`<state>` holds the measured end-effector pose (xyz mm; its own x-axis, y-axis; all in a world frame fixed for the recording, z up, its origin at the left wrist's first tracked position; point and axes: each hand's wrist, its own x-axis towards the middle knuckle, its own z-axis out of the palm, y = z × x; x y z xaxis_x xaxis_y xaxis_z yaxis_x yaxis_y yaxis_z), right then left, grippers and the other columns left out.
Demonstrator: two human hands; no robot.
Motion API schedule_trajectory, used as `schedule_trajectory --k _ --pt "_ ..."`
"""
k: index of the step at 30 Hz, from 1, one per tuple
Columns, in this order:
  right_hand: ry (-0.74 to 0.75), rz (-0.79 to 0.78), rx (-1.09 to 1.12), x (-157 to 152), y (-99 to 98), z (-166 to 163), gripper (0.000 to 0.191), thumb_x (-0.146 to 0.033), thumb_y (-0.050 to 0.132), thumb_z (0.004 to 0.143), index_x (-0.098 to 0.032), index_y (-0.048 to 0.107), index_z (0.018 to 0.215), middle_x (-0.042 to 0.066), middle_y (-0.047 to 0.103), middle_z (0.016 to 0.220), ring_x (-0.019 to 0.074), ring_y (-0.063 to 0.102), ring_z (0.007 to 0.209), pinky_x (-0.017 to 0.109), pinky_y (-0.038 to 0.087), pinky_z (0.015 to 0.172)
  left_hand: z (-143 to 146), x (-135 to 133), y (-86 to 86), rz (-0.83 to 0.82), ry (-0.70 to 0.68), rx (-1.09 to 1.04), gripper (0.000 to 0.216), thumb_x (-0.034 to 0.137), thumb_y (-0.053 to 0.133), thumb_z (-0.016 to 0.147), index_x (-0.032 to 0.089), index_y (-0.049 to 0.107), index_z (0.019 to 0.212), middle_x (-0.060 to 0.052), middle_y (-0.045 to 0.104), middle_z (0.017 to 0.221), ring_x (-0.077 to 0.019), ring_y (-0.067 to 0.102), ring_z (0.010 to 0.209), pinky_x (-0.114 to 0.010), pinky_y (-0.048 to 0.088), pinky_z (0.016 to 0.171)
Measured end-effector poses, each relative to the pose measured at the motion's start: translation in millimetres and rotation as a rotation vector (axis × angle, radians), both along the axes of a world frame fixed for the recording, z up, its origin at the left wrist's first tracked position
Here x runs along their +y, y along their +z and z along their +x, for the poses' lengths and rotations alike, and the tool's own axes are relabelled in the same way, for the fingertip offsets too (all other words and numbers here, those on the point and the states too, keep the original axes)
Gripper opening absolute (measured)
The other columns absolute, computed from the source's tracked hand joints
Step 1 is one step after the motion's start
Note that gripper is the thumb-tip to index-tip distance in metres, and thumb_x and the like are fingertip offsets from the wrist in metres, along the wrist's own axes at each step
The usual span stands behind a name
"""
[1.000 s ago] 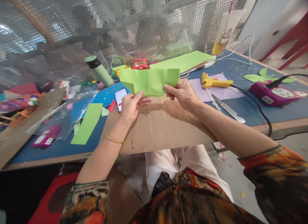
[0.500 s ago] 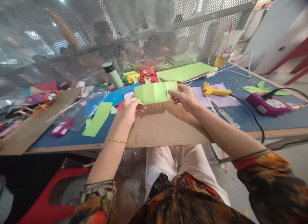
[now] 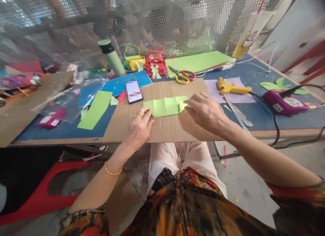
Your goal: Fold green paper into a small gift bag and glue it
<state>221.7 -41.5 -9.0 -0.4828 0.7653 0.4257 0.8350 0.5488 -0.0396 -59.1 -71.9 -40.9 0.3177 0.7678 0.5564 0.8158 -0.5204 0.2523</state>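
Note:
A creased strip of light green paper [image 3: 166,107] lies on a sheet of brown cardboard [image 3: 162,131] in front of me. My left hand [image 3: 141,126] holds the strip's left end with its fingertips, low against the cardboard. At the other end, the bent fingers of my right hand [image 3: 208,111] pinch the paper, where a small pale flap is turned up. Part of that end is hidden behind the fingers. A phone [image 3: 134,91] rests on the cardboard just beyond my left hand.
Scissors [image 3: 182,76] lie behind the strip, near small red paper bags [image 3: 155,65]. On the right are a yellow glue gun [image 3: 232,87], a metal blade [image 3: 240,114] and a purple corded box [image 3: 284,102]. A green bottle [image 3: 111,58] and drink cup [image 3: 247,36] stand behind.
Both hands have brought the green strip down from the air onto the cardboard. Its right end is now bent up at the right fingers. The view has tilted, showing the scissors and phone more fully.

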Motion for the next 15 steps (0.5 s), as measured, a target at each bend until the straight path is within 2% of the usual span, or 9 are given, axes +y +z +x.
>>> schedule_trajectory --k 3,5,10,15 --pt "0.269 0.033 -0.053 -13.0 -6.6 -12.4 0.031 -0.019 0.039 0.103 -0.015 0.07 0.102 0.017 0.069 0.111 0.0263 0.054 0.095 0.039 0.041 0.081 -3.6 6.7 -1.7 -0.093 -0.153 0.047 0.034 0.025 0.051 0.101 0.014 0.069 0.128 -0.019 0.067 0.141 -0.0329 0.06 0.136 -0.055 0.046 0.115" --pt "0.327 0.006 -0.069 -15.1 -11.1 -19.9 0.032 -0.021 0.037 0.104 -0.014 0.069 0.1 0.017 0.066 0.106 0.0246 0.05 0.089 0.038 0.04 0.082 -5.7 10.7 -0.1 -0.144 -0.219 0.076 0.037 0.025 0.049 0.104 0.013 0.067 0.133 -0.018 0.067 0.142 -0.0301 0.059 0.139 -0.054 0.045 0.119" --pt "0.325 -0.031 -0.117 -14.5 -15.1 -26.5 0.037 -0.023 0.032 0.107 -0.013 0.067 0.105 0.012 0.06 0.094 0.0223 0.041 0.079 0.037 0.034 0.078 -6.0 9.7 6.8 -0.141 -0.227 0.193 0.042 0.027 0.046 0.107 0.016 0.059 0.145 -0.016 0.063 0.148 -0.0268 0.056 0.142 -0.052 0.046 0.119" --pt "0.281 -0.032 -0.168 -17.1 -11.1 -27.8 0.034 -0.024 0.035 0.106 -0.019 0.067 0.112 0.011 0.057 0.093 0.0223 0.038 0.076 0.037 0.029 0.075 -0.8 6.1 9.4 -0.056 -0.193 0.317 0.037 0.033 0.051 0.106 0.018 0.069 0.134 -0.018 0.066 0.144 -0.0308 0.06 0.137 -0.052 0.05 0.114"
